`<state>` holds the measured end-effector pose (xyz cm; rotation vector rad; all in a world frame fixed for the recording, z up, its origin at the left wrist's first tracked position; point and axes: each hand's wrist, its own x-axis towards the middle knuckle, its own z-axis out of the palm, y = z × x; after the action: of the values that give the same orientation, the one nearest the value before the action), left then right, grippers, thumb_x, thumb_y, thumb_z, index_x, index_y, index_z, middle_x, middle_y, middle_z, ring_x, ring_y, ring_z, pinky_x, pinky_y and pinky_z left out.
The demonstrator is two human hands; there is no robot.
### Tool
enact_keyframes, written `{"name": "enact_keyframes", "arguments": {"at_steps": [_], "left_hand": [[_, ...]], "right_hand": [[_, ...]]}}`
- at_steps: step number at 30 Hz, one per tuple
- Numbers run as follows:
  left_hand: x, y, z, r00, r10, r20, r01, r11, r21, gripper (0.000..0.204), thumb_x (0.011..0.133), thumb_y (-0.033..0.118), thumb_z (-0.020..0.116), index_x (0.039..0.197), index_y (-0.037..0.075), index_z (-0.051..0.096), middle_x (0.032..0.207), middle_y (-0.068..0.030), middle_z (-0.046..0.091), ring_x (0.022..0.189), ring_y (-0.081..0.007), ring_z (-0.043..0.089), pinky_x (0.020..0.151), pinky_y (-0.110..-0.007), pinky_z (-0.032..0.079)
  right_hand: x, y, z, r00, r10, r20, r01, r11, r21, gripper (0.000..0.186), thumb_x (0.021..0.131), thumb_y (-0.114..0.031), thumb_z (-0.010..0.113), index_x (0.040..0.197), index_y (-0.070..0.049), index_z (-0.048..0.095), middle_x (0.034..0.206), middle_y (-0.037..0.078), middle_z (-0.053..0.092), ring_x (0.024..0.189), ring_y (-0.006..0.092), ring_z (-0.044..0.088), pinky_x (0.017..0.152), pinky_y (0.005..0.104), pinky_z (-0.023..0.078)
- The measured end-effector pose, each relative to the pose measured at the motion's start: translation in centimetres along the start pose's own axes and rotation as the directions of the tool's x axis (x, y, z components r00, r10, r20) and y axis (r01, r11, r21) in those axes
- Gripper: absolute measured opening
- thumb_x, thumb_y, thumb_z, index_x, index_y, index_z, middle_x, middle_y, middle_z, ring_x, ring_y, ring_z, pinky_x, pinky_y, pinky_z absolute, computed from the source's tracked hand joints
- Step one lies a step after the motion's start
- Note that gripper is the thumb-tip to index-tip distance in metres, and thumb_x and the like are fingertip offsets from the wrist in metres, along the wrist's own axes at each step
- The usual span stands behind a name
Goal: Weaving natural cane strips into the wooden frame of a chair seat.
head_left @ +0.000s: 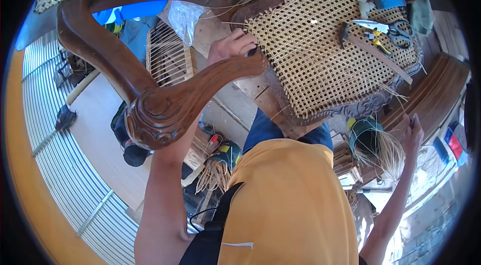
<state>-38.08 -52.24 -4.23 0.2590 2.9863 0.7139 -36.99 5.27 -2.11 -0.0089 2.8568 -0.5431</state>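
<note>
Sideways the right hand (pixel 413 133) stretches, fingers pinching a strand (pixel 402 106); the left hand (pixel 230 47) curls at the cane seat (pixel 320 39), grip unclear.

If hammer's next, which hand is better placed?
Right, probably: the right hand is nearer the handle end of the hammer. The left hand is at the left edge of the woven seat, its forearm partly behind the carved armrest.

Silvery ribbed panel (pixel 65 164) at left beside an orange band (pixel 27 180), sunlit grey floor (pixel 426 237) lower right
</note>
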Motion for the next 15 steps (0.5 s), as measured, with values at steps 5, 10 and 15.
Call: {"name": "enact_keyframes", "arguments": {"at_steps": [5, 10, 15], "left_hand": [[0.4, -1.0, 0.7, 0.994, 0.113, -0.004, -0.113, 0.993, -0.030, 0.011, 0.081, 0.016, 0.066, 0.092, 0.012, 0.068, 0.081, -0.0031, 0.060, 0.070, -0.0223, 0.062, 0.060, -0.032, 0.050], [-0.4, 0.1, 1.0, 0.969, 0.147, -0.198, -0.158, 0.987, -0.041, 0.006, 0.076, 0.012, 0.065, 0.080, 0.009, 0.062, 0.075, -0.0060, 0.055, 0.063, -0.0247, 0.057, 0.057, -0.036, 0.047], [-0.8, -1.8, -3.1, 0.728, -0.265, -0.632, 0.179, 0.964, -0.198, 0.014, 0.084, 0.017, 0.065, 0.086, 0.004, 0.059, 0.077, -0.0075, 0.060, 0.070, -0.0176, 0.060, 0.062, -0.030, 0.046]], "right_hand": [[-0.4, 0.8, 0.1, 0.987, 0.144, 0.075, -0.150, 0.984, 0.091, 0.022, 0.093, -0.019, 0.059, 0.091, 0.003, 0.057, 0.067, 0.016, 0.053, 0.059, 0.0248, 0.046, 0.057, 0.0341, 0.040], [-0.4, 0.1, 0.6, 0.986, 0.161, 0.045, -0.164, 0.983, 0.084, 0.025, 0.093, -0.024, 0.060, 0.102, -0.001, 0.063, 0.071, 0.011, 0.056, 0.063, 0.0186, 0.049, 0.060, 0.0316, 0.042], [1.5, -6.6, 1.4, 0.978, 0.087, -0.188, -0.080, 0.996, 0.042, 0.020, 0.091, -0.017, 0.064, 0.106, -0.005, 0.066, 0.081, 0.002, 0.061, 0.058, 0.0071, 0.043, 0.052, 0.0240, 0.037]]}}
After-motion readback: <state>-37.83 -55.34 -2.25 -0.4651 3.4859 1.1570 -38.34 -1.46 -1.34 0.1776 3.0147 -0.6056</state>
